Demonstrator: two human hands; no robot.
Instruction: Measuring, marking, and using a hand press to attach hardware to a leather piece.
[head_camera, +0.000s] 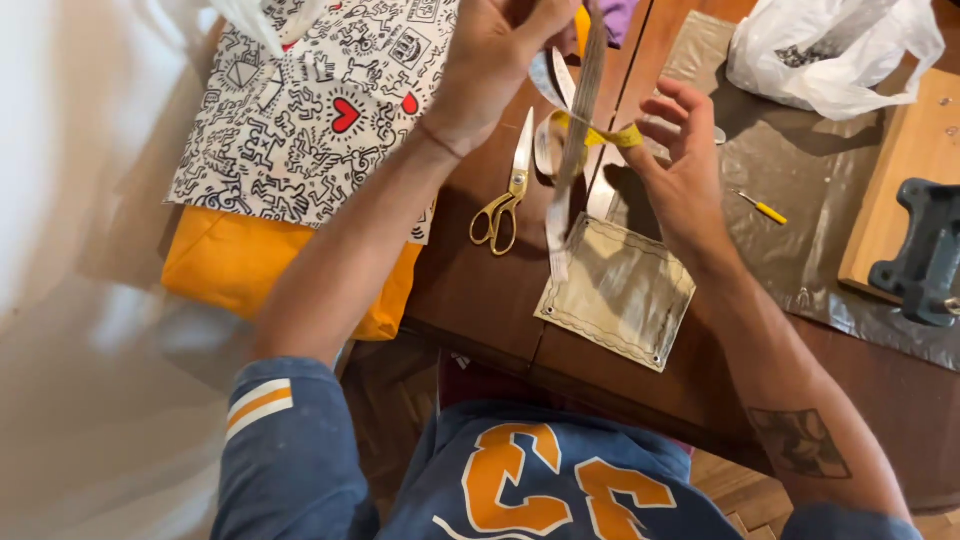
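A long grey-beige woven strap (572, 150) hangs upright above the middle of the dark wooden surface (480, 290), its lower end trailing down onto a square silvery-grey stitched fabric patch (620, 290) that lies near the surface's front edge. A yellow flexible tape measure (600, 135) is looped around the strap partway up. The left hand (495, 60) has its fingers closed on the strap's upper part near the far edge, keeping it taut; the right hand (680, 170) has its fingers loosely curled, pinching the tape where it crosses the strap. The step in hand looks like measuring or marking a length on the strap; a clean reading would call for both hands staying steady with the strap straight. Just left of the strap lie gold-handled scissors (505, 200). Further left, at the surface's left edge, a black-and-white doodle-print cloth (300, 120) rests on folded orange fabric (230, 265). To the right are a grey plastic sheet (800, 240), a small yellow-handled tool (765, 209), a white plastic bag (830, 55) and a wooden board (905, 170).
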